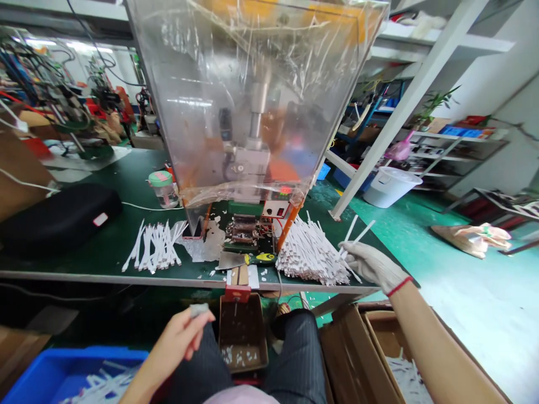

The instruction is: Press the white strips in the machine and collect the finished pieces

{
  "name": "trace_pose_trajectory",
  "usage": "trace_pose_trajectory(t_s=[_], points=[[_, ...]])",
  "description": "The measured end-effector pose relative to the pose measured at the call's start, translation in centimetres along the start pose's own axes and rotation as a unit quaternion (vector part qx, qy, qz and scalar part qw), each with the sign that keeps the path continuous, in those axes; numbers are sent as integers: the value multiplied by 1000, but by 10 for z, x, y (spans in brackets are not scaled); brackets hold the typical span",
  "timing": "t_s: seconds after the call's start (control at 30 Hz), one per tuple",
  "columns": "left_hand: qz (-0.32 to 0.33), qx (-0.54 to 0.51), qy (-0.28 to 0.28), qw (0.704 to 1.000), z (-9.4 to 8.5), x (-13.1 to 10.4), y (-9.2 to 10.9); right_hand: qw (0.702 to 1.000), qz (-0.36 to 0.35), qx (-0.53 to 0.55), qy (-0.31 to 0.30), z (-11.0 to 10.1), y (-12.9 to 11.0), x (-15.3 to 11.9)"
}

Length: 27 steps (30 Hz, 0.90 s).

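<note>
My right hand (pixel 373 264), in a white knit glove with a red cuff, is closed on a couple of short white cables (pixel 364 230) at the right end of the bench. Just left of it lies a large pile of similar white cables (pixel 309 252). My left hand (pixel 185 332) hovers over my lap with its fingers curled; a greyish wrap (pixel 199 310) covers one digit. Whether anything is inside those fingers is hidden. Between the two cable piles stands a press machine (pixel 244 227) behind a clear plastic cover, and a scraper (pixel 261 258) lies before it.
A smaller cable bundle (pixel 155 247) lies left on the bench (pixel 96 267), near a black case (pixel 63 216) and a lidded jar (pixel 163 189). Below are a blue bin (pixel 76 354), a scrap-holding tray (pixel 244 365) and a cardboard box (pixel 357 350). A white post (pixel 379 140) rises at right.
</note>
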<state>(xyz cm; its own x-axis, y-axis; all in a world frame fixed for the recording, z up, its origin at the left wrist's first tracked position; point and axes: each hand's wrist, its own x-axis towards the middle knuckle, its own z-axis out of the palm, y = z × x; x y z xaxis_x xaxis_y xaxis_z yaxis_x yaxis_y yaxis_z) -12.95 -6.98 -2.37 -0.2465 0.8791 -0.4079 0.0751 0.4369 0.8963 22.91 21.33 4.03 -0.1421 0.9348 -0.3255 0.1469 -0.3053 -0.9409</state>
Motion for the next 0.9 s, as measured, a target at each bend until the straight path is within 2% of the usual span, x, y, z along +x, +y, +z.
trace_pose_trajectory(t_s=[0.07,0.13,0.23,0.33,0.47,0.57,0.67,0.77,0.9], points=[[19,-28,-87,996,30,2,10,996,-9,64,-68,28,5,-26],[33,-70,-155,985,60,7,24,990,-15,54,-128,59,12,-51],[49,-145,-208,966,98,16,45,982,-26,3,-190,100,22,-80],[55,-191,-218,956,117,23,56,979,-59,-40,-190,124,26,-94],[47,-203,-194,959,115,26,54,972,-65,-81,-212,135,26,-98],[58,-155,-203,965,103,26,50,958,-78,-118,-250,138,26,-99],[78,-115,-186,973,95,25,46,948,-90,-145,-270,144,29,-101],[80,-107,-150,980,95,25,42,942,-114,-178,-261,149,32,-102],[59,-126,-110,984,101,24,34,927,-171,-255,-217,156,35,-103]])
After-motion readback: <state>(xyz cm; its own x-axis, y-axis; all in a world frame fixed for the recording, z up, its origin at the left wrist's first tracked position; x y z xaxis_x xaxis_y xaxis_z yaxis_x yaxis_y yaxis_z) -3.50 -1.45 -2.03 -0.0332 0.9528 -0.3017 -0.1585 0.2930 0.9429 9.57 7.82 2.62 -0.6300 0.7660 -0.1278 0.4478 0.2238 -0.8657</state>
